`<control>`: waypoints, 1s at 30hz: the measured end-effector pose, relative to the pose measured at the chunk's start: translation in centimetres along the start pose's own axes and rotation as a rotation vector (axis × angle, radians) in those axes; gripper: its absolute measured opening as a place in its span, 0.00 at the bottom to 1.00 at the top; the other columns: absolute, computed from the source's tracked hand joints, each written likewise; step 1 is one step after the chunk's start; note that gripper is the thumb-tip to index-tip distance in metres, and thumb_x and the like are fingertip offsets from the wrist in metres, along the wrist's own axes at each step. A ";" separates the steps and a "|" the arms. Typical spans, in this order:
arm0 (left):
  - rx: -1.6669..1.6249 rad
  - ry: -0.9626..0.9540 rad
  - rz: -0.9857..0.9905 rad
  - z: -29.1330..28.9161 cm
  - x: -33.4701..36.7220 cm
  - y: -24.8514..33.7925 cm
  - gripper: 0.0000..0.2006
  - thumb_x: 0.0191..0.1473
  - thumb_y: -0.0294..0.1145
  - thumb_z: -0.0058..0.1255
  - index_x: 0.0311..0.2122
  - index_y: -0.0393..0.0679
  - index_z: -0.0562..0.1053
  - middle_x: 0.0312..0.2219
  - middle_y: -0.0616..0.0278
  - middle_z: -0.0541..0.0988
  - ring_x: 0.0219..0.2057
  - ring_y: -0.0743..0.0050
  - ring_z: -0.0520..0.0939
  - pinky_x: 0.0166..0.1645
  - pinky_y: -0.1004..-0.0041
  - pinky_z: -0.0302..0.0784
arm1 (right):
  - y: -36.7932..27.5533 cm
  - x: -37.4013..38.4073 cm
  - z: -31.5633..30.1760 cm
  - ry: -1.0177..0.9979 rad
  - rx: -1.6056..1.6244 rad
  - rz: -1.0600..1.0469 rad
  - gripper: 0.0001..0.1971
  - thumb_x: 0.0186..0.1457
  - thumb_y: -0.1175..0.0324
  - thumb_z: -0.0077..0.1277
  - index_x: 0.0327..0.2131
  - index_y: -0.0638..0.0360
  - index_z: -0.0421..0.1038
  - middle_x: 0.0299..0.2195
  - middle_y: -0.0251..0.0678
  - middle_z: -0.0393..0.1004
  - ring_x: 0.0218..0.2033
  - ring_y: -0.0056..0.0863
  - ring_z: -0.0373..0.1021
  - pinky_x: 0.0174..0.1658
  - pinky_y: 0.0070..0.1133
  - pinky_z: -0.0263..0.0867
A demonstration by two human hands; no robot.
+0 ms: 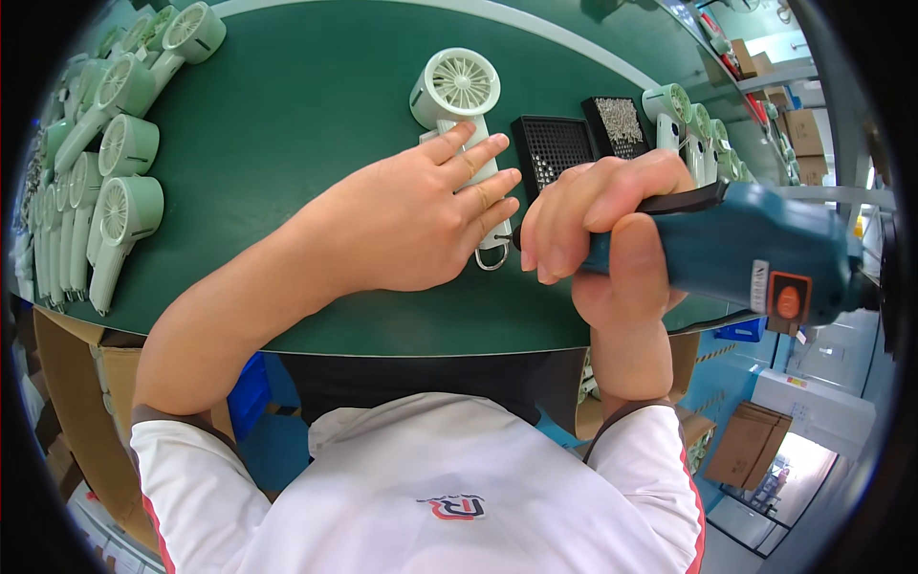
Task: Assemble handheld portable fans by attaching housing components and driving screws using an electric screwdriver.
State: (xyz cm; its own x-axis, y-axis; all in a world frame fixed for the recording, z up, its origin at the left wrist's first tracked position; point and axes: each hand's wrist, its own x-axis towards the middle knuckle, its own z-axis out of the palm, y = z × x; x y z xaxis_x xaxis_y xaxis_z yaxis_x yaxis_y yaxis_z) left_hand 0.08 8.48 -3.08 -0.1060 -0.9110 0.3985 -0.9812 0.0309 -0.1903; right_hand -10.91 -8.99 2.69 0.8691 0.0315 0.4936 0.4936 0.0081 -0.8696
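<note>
A pale green handheld fan (463, 84) lies on the green table, its round grille away from me and its handle toward me. My left hand (411, 215) lies across the handle, fingers bent over it and holding it down; the thumb is hidden. My right hand (612, 215) is wrapped round a blue electric screwdriver (736, 244) with a black lever and an orange switch. The dark tip of the screwdriver points left, at the handle's near end, close to my left fingertips. Whether it touches a screw there is too small to tell. A metal loop (492, 256) sticks out from the handle's end.
Many similar fans (129, 206) lie stacked along the table's left side, and several more (669, 103) stand at the right. Beyond my right hand are a black gridded tray (557, 143) and a black box of small screws (620, 122). Cardboard boxes (751, 442) stand below, right.
</note>
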 end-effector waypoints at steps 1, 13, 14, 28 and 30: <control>0.010 -0.005 0.008 0.0 0.0 0.0 0.21 0.60 0.37 0.49 0.54 0.39 0.80 0.57 0.51 0.79 0.61 0.44 0.76 0.68 0.47 0.67 | 0.1 -0.2 0.2 0.043 0.015 -0.016 0.15 0.69 0.56 0.51 0.40 0.59 0.65 0.19 0.36 0.71 0.17 0.27 0.67 0.23 0.27 0.69; -0.080 -0.059 -0.012 -1.2 0.7 -0.1 0.20 0.59 0.32 0.49 0.54 0.38 0.78 0.57 0.52 0.77 0.63 0.44 0.73 0.70 0.47 0.65 | -9.5 -2.2 -4.3 0.824 -0.082 0.289 0.20 0.66 0.67 0.51 0.55 0.73 0.67 0.19 0.37 0.69 0.12 0.25 0.64 0.16 0.26 0.65; -0.090 -0.052 -0.020 -1.2 0.7 0.0 0.19 0.58 0.32 0.50 0.52 0.38 0.79 0.57 0.53 0.78 0.63 0.44 0.73 0.69 0.47 0.66 | -9.4 -3.6 -5.4 0.907 -0.238 0.353 0.21 0.66 0.65 0.51 0.56 0.71 0.67 0.21 0.37 0.70 0.14 0.24 0.66 0.17 0.26 0.66; -0.015 0.167 0.062 1.2 1.8 -0.5 0.17 0.55 0.32 0.53 0.48 0.36 0.80 0.48 0.51 0.82 0.54 0.47 0.81 0.65 0.49 0.71 | -4.8 -15.4 -21.1 0.654 -1.743 1.431 0.25 0.58 0.53 0.54 0.39 0.72 0.79 0.41 0.63 0.79 0.47 0.59 0.76 0.52 0.43 0.71; -0.008 0.153 0.052 1.5 1.6 -0.7 0.16 0.56 0.32 0.52 0.47 0.36 0.80 0.49 0.51 0.82 0.54 0.48 0.81 0.65 0.49 0.71 | -4.1 -15.2 -21.4 0.638 -1.734 1.456 0.24 0.59 0.54 0.53 0.40 0.72 0.79 0.43 0.62 0.80 0.48 0.58 0.76 0.53 0.43 0.71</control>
State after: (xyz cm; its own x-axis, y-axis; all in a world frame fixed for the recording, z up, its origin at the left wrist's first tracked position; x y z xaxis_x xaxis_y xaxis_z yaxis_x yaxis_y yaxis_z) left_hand 0.80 6.33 -3.68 -0.1798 -0.8346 0.5207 -0.9749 0.0806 -0.2074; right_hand -25.44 -30.87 -1.05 0.2714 -0.9619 0.0319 -0.9565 -0.2659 0.1203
